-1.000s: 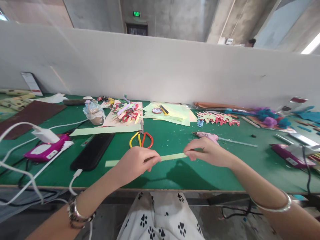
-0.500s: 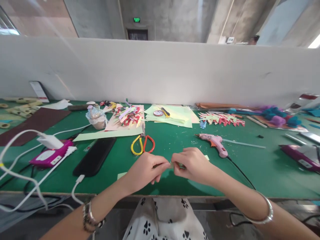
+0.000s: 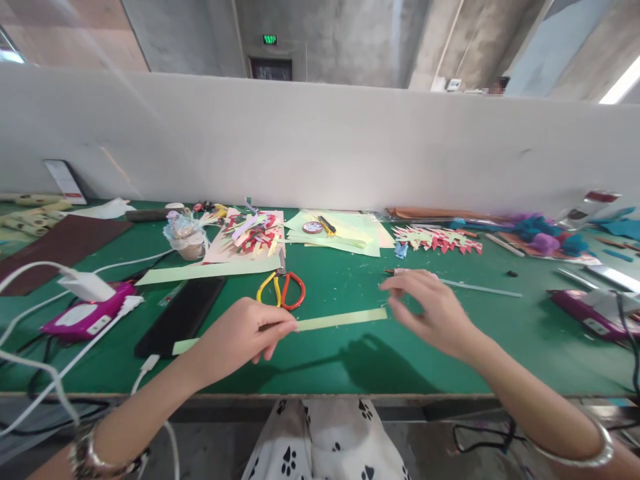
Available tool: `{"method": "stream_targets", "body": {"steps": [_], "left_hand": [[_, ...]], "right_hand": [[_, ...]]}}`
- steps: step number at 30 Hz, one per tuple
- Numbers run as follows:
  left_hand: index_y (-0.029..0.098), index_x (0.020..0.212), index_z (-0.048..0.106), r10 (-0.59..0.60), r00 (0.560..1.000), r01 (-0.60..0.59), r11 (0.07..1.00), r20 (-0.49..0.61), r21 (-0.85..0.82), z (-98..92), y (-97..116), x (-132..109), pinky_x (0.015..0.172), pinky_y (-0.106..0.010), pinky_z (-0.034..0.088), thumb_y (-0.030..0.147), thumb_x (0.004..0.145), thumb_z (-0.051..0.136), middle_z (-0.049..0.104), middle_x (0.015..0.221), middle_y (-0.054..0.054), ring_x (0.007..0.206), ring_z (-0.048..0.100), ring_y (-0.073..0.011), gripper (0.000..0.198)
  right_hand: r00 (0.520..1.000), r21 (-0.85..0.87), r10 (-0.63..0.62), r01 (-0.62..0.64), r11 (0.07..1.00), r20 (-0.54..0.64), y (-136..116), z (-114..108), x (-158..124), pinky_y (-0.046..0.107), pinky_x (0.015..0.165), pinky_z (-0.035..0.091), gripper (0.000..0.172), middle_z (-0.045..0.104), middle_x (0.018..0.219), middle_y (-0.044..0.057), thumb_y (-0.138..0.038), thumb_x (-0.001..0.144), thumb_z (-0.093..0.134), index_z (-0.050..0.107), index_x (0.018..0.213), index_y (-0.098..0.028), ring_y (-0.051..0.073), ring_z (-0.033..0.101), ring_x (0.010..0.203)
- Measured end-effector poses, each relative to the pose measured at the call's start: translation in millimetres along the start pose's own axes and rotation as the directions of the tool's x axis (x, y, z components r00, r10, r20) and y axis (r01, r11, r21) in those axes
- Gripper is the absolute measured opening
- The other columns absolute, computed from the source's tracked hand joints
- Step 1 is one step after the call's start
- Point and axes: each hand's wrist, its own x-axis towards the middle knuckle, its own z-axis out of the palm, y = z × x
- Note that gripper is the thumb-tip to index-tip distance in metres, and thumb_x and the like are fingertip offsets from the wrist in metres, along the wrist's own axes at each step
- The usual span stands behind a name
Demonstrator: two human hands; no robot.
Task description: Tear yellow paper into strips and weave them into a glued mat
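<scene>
A narrow pale green paper strip (image 3: 345, 320) is pinched in my left hand (image 3: 250, 337); its right part sticks out over the table, and another end shows left of my wrist. My right hand (image 3: 430, 310) is off the strip, just past its right end, with fingers apart and nothing in them. It hovers in front of the pink glue gun (image 3: 400, 271), hiding most of it. Scissors (image 3: 281, 288) with one yellow and one red handle lie just beyond my left hand. A longer, wider pale green strip (image 3: 210, 271) lies left of them.
A black phone (image 3: 183, 313) and a purple power strip (image 3: 93, 313) with white cables lie left. Behind are paper scraps (image 3: 257, 230), green sheets (image 3: 350, 233) with a cutter, and a row of pointed paper pieces (image 3: 440, 239). Another power strip (image 3: 590, 313) lies right.
My hands have moved apart, the left one leftward and the right one rightward. My right hand has let go of the paper strip, which now shows stretched out from my left hand.
</scene>
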Motion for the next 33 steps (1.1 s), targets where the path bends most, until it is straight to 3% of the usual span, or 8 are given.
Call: {"method": "stream_targets", "body": {"steps": [2, 5, 10, 15, 19, 27, 30, 33], "left_hand": [[0.018, 0.065, 0.06, 0.044, 0.999, -0.044, 0.999, 0.005, 0.001, 3.1, 4.8, 1.5, 0.042, -0.013, 0.04, 0.029, 0.089, 0.04, 0.053, 0.042, 0.006, 0.035, 0.047, -0.0058, 0.034], [0.017, 0.061, 0.059, 0.069, 0.997, -0.071, 0.996, 0.026, 0.054, 6.3, 8.9, 2.2, 0.043, -0.014, 0.039, 0.027, 0.091, 0.038, 0.055, 0.044, 0.005, 0.037, 0.048, -0.0059, 0.037], [0.021, 0.089, 0.063, 0.244, 0.969, -0.211, 0.904, -0.043, 0.372, 19.2, 12.8, 8.1, 0.055, -0.019, 0.04, 0.026, 0.088, 0.043, 0.067, 0.077, 0.001, 0.067, 0.061, -0.0119, 0.02], [0.017, 0.062, 0.049, 0.529, 0.845, -0.355, 0.658, -0.073, 0.664, 39.5, 12.8, 20.3, 0.045, -0.023, 0.03, 0.014, 0.085, 0.034, 0.05, 0.05, 0.003, 0.045, 0.047, -0.0106, 0.027], [0.018, 0.058, 0.042, 0.638, 0.769, -0.372, 0.502, -0.044, 0.781, 35.7, 2.0, 20.1, 0.042, -0.024, 0.025, 0.008, 0.08, 0.033, 0.042, 0.043, 0.005, 0.038, 0.038, -0.0097, 0.026], [0.019, 0.056, 0.041, 0.595, 0.803, -0.251, 0.367, -0.018, 0.896, -5.1, -46.4, -8.7, 0.047, -0.024, 0.027, 0.005, 0.078, 0.037, 0.043, 0.042, 0.006, 0.038, 0.038, -0.0088, 0.026], [0.019, 0.058, 0.044, 0.522, 0.853, -0.192, 0.343, -0.016, 0.919, -25.2, -71.9, -25.3, 0.05, -0.026, 0.029, 0.008, 0.08, 0.038, 0.048, 0.043, 0.005, 0.039, 0.043, -0.01, 0.025], [0.019, 0.058, 0.046, 0.48, 0.876, -0.138, 0.35, -0.051, 0.927, -40.9, -85.3, -37.6, 0.05, -0.027, 0.029, 0.012, 0.083, 0.038, 0.051, 0.044, 0.004, 0.04, 0.045, -0.0118, 0.027]], "right_hand": [[0.985, 0.069, -0.101, 0.092, 0.993, 0.141, -21.2, 0.8, 10.2, 0.033, 0.078, 0.04, 0.022, 0.062, 0.099, 0.009, -0.03, 0.085, 0.046, 0.055, 0.103, -0.02, 0.021, 0.056, 0.091], [0.929, 0.139, -0.147, 0.105, 0.985, 0.34, -41.0, 7.7, 18.9, 0.027, 0.066, 0.038, 0.022, 0.061, 0.079, 0.005, -0.025, 0.091, 0.037, 0.057, 0.084, -0.019, 0.016, 0.055, 0.071], [0.896, 0.229, -0.113, 0.013, 0.973, 0.429, -47.7, 19.5, 20.3, 0.022, 0.051, 0.027, 0.027, 0.054, 0.061, 0.0, -0.027, 0.092, 0.036, 0.055, 0.075, -0.018, 0.01, 0.044, 0.052], [0.89, 0.372, -0.134, -0.042, 0.927, 0.435, -53.6, 21.5, 26.0, 0.021, 0.048, 0.023, 0.03, 0.045, 0.053, -0.003, -0.028, 0.091, 0.038, 0.053, 0.067, -0.017, 0.008, 0.033, 0.047], [0.876, 0.489, -0.114, -0.15, 0.859, 0.468, -46.5, 16.5, 26.0, 0.019, 0.048, 0.027, 0.028, 0.044, 0.052, -0.004, -0.027, 0.089, 0.04, 0.055, 0.068, -0.016, 0.006, 0.033, 0.046], [0.808, 0.471, 0.03, -0.372, 0.8, 0.588, -2.9, 2.6, 6.7, 0.019, 0.045, 0.03, 0.034, 0.043, 0.048, -0.005, -0.037, 0.09, 0.037, 0.056, 0.071, -0.015, 0.007, 0.036, 0.043], [0.797, 0.405, 0.062, -0.371, 0.836, 0.601, 7.3, -5.6, 1.3, 0.02, 0.045, 0.029, 0.035, 0.044, 0.049, -0.004, -0.039, 0.09, 0.036, 0.055, 0.071, -0.016, 0.008, 0.037, 0.044], [0.83, 0.34, 0.049, -0.281, 0.898, 0.556, 7.5, -12.3, 1.3, 0.021, 0.047, 0.03, 0.034, 0.046, 0.052, -0.003, -0.037, 0.091, 0.033, 0.055, 0.073, -0.017, 0.008, 0.036, 0.046]]}}
